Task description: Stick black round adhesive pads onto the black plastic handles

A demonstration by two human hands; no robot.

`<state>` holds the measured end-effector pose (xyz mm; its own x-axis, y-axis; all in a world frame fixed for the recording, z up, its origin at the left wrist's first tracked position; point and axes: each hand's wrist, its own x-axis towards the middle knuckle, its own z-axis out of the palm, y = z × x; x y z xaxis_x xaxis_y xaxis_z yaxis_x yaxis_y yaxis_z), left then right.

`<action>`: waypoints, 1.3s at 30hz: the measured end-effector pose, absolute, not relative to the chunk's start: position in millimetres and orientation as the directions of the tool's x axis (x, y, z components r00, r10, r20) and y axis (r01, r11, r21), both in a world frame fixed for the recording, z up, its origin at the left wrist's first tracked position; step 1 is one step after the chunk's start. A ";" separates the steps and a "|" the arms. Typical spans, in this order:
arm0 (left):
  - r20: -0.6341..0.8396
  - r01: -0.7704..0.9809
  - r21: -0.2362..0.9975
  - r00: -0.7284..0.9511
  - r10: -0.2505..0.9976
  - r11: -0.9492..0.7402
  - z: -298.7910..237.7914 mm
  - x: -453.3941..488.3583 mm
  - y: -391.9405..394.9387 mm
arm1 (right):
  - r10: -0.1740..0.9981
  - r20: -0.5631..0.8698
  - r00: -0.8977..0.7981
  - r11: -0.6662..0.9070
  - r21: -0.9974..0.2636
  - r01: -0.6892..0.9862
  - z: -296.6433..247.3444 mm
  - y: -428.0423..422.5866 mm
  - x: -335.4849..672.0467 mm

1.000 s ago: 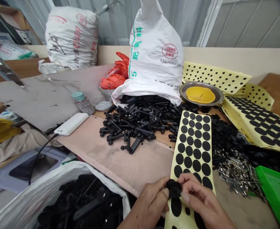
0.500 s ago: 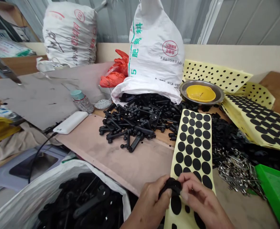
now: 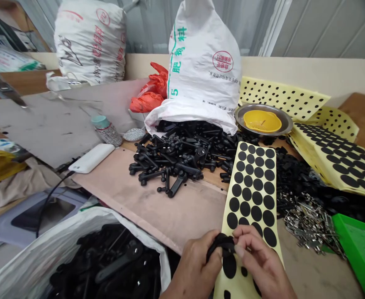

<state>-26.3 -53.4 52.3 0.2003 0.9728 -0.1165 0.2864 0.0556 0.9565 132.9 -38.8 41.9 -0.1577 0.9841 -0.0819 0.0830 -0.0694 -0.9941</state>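
Observation:
Low in the view, my left hand (image 3: 198,263) is closed round a small black plastic part (image 3: 221,244), gripping it between thumb and fingers. My right hand (image 3: 257,257) meets it from the other side, fingertips pinched at the part's edge; what they grip there is too small to make out. Under both hands lies a yellow backing sheet (image 3: 232,182) with rows of round black stickers (image 3: 246,194). Straight ahead, a pile of black plastic arms (image 3: 176,160) spills from the mouth of a white woven sack (image 3: 204,66).
A white sack (image 3: 166,265) of black parts stands at the lower left. To the right are metal fittings (image 3: 308,224), a green tray (image 3: 344,232), more sticker sheets (image 3: 328,145) and a steel bowl (image 3: 286,124) with a yellow strainer. A white phone-like device (image 3: 92,158) lies left.
Both hands stay together at the black part, which has tilted slightly. My right hand has shifted a little to the left; the sheet and pile look unmoved.

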 end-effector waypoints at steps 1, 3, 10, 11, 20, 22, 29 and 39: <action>-0.125 0.296 0.953 0.207 0.970 0.060 53.1 -26.2 -53.3 | 0.986 -0.042 -0.162 -0.024 -0.993 0.113 42.2 -39.3 132.3; -0.145 0.320 0.945 0.223 0.964 0.069 54.7 -26.3 -52.9 | 0.985 0.021 -0.172 0.048 -0.986 0.159 42.4 -40.4 131.5; -0.190 0.361 0.928 0.235 0.953 0.095 55.3 -27.8 -52.5 | 0.980 -0.009 -0.200 0.020 -0.989 0.146 35.0 -39.7 131.6; -0.188 0.369 0.925 0.232 0.954 0.092 54.8 -27.7 -52.5 | 0.977 -0.022 -0.210 0.005 -0.992 0.127 34.2 -39.2 131.6; -0.154 0.515 0.857 0.247 0.957 0.005 54.7 -26.9 -50.7 | 0.965 0.105 -0.240 0.152 -0.970 0.189 36.8 -40.0 131.7; -0.154 0.546 0.838 0.245 0.957 -0.005 54.9 -26.7 -51.5 | 0.972 0.047 -0.230 0.076 -0.990 0.117 35.5 -39.9 131.5; -0.174 0.612 0.791 0.260 0.950 -0.023 56.5 -24.4 -53.0 | 0.975 0.026 -0.219 0.052 -0.992 0.113 36.5 -41.6 129.8; -0.204 0.640 0.768 0.203 0.958 0.028 55.1 -24.8 -53.2 | 0.968 0.069 -0.240 0.126 -0.965 0.231 33.9 -41.1 135.4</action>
<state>-24.8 -53.2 55.1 0.2028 0.9577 -0.2040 0.6404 0.0279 0.7675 135.4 -41.1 33.9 -0.2395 0.9684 0.0689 0.2310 0.1258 -0.9648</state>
